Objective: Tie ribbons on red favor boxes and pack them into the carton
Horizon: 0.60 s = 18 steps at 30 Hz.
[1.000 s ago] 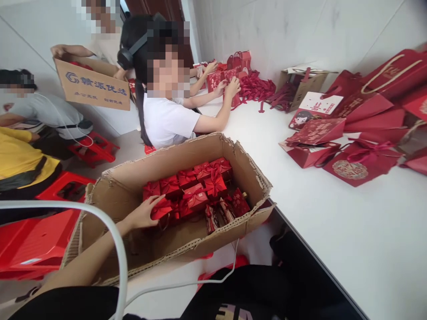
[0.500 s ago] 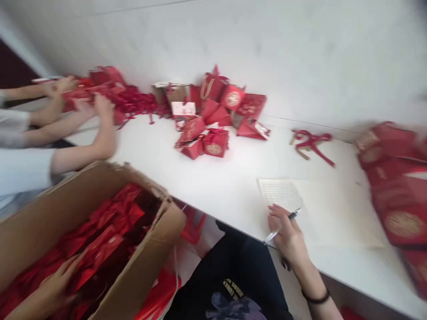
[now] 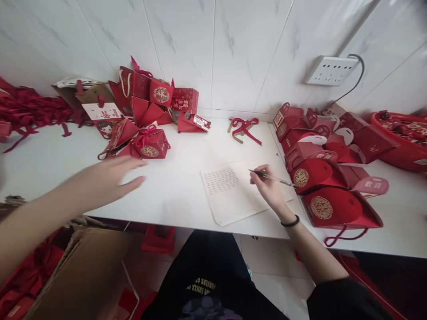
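My left hand, fingers stretched out and nothing in them, hovers over the table just in front of a small red gift box with a ribbon bow. My right hand grips a slim pen above a sheet of paper that has rows of handwriting on its left part. The pen's dark end points left, over the page. Beyond the paper lie red ribbon pieces with gold strips. Several red boxes with gold emblems stand right of my right hand.
A cardboard box of red items sits below the table's front edge at left. Red bags and cartons are heaped against the tiled wall. A red basin with wrapped items stands far right, near a wall socket.
My left hand has come up out of the cardboard box to above the table. My right hand, still with the pen, has turned over the paper. The view has swung right; co-workers' arms are out of sight.
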{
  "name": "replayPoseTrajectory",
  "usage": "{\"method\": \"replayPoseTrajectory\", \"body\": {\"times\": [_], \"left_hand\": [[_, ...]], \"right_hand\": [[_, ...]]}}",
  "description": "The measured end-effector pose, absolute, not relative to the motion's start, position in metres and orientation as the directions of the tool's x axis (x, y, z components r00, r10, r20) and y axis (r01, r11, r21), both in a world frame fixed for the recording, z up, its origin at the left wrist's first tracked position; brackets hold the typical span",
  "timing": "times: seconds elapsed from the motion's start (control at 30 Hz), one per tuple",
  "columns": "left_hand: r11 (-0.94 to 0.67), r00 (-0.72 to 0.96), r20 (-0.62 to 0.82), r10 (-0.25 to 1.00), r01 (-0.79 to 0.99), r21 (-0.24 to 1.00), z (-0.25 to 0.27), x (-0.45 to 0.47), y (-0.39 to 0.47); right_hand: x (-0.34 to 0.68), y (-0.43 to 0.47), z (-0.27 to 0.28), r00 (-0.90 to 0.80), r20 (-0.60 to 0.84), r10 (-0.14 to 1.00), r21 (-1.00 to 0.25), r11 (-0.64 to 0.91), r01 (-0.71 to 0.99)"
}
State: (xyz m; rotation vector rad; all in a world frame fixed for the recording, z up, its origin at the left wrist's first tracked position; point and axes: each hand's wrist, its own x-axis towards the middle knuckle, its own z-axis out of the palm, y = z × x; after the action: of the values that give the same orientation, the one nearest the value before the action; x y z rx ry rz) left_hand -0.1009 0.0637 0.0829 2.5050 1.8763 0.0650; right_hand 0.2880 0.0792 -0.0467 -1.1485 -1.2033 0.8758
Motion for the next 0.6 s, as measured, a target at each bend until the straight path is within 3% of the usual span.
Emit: {"method": "replayPoseTrajectory", "body": {"times": [0.07, 0.13, 0.23, 0.33, 0.5, 0.6], "left_hand": [[-0.395, 0.405, -0.108, 0.908, 0.913, 0.104, 0.064, -0.038, 0.104], [-0.480, 0.518, -0.114, 0.848, 0.841, 0.251, 0.038, 0.018, 0.135], [-0.505, 0.570, 0.013, 0.821, 0.717, 0.481, -0.004, 0.078, 0.158], [-0.508, 0.532, 0.160, 0.832, 0.613, 0.605, -0.038, 0.109, 0.163], [-0.595, 0.622, 0.174, 0.764, 0.573, 0.564, -0.063, 0.118, 0.164], [-0.642, 0.674, 0.160, 0.721, 0.563, 0.520, -0.066, 0.115, 0.167]], "right_hand": [[0.286, 0.095, -0.054, 0.191, 0.168, 0.967, -0.985, 0.170, 0.007], [0.287, 0.105, -0.064, 0.225, 0.118, 0.967, -0.991, 0.129, -0.034], [0.295, 0.111, -0.074, 0.272, 0.056, 0.961, -0.992, 0.083, -0.090], [0.301, 0.113, -0.075, 0.293, 0.027, 0.956, -0.993, 0.059, -0.099], [0.297, 0.113, -0.071, 0.313, 0.007, 0.950, -1.000, 0.015, -0.023], [0.291, 0.108, -0.070, 0.282, 0.062, 0.957, -0.993, 0.032, 0.111]]}}
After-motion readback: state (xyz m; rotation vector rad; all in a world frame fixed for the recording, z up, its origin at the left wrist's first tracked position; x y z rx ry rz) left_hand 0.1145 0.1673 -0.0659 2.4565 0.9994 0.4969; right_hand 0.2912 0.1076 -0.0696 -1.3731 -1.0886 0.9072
